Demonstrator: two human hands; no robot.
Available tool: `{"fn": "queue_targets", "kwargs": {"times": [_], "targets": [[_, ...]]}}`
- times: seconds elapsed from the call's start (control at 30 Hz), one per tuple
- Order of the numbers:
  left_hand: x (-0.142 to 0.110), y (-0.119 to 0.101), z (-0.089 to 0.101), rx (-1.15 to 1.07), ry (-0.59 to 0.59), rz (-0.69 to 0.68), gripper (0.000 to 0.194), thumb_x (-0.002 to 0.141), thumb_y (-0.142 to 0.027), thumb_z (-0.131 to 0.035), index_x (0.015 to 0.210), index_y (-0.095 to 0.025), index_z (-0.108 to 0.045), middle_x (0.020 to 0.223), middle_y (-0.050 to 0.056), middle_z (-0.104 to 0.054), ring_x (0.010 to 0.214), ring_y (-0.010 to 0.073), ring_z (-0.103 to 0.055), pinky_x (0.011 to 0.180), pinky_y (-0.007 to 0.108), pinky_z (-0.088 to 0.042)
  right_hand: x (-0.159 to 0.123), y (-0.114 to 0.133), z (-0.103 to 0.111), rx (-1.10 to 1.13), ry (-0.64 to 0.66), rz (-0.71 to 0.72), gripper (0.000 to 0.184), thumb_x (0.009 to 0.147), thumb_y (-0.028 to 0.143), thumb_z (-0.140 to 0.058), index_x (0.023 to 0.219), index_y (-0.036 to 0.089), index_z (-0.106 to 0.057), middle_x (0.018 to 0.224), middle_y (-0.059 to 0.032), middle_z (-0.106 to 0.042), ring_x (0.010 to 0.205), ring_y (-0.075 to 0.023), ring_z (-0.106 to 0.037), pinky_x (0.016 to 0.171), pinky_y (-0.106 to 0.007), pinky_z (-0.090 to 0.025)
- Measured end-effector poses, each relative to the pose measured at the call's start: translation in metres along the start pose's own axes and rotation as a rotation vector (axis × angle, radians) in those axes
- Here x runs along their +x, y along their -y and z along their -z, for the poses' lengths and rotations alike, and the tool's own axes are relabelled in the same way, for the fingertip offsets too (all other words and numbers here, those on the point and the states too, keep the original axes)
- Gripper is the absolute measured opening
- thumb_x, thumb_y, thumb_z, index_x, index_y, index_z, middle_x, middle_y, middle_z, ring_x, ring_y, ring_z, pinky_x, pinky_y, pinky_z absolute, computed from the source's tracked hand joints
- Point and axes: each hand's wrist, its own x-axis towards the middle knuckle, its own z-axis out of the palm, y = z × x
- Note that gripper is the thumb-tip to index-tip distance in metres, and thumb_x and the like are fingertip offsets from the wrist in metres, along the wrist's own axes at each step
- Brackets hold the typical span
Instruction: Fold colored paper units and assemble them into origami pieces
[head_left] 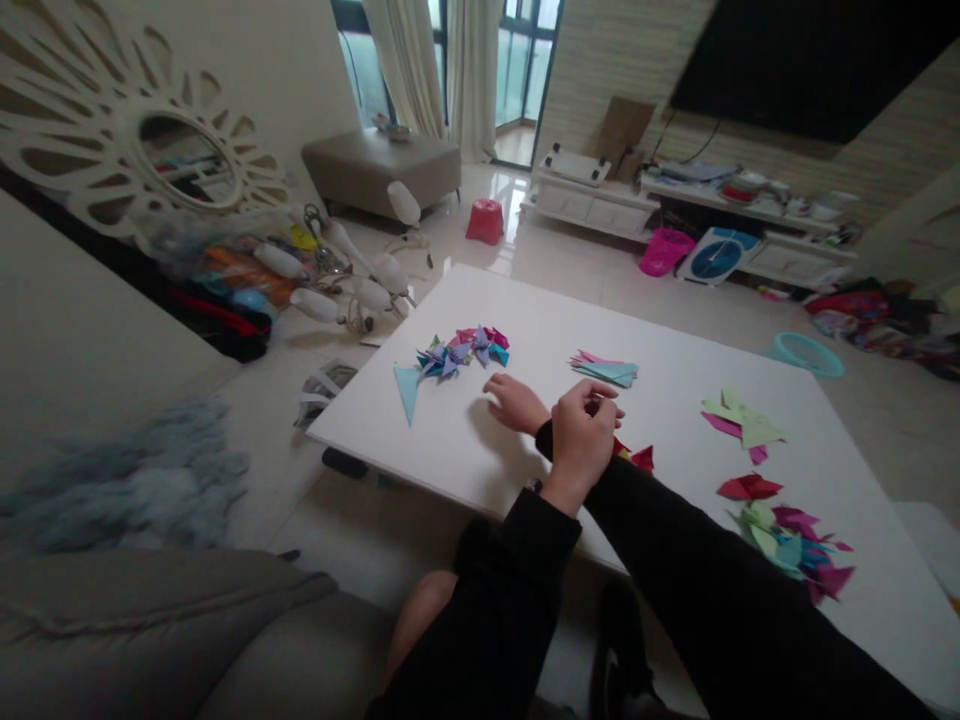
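My forearms cross over the white table point(517, 300). My right hand point(517, 402) reaches left with its fingers loosely apart and nothing in them. Over my black right sleeve point(546, 440) lies my left hand point(585, 430), its fingers curled and closed around the dark cloth near the wrist. Beyond the right hand is a pile of folded paper pieces point(469, 350) in purple, pink and blue, with a light blue paper triangle point(407, 390) at its left. A stack of folded paper strips point(606, 368) lies past my left hand. Red folded paper point(643, 459) is partly hidden behind my arm.
Green and pink folded paper point(742, 418) lies on the table's right, with a red piece point(750, 487) and a mixed paper pile point(795, 540) nearer. A grey sofa point(150, 640) stands at lower left. A red stool point(485, 221) and a teal basket point(806, 354) are beyond the table.
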Motion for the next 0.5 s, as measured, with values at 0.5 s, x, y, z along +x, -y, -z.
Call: {"fn": "queue_targets", "kwargs": {"times": [0.5], "targets": [[0.008,-0.012,0.017,-0.044,-0.021,0.037,0.01,0.079,-0.011,-0.057,0.08,-0.018,-0.065,0.064,0.001,-0.065,0.059,0.0117,-0.063,0.058,0.022,-0.05,0.027,0.114,-0.088,-0.14,0.384,0.254,0.018,0.101,0.019,-0.047,0.102,0.013,-0.063,0.108,-0.0131,-0.064,0.106,-0.0262,-0.053,0.09,-0.037,-0.047]]}}
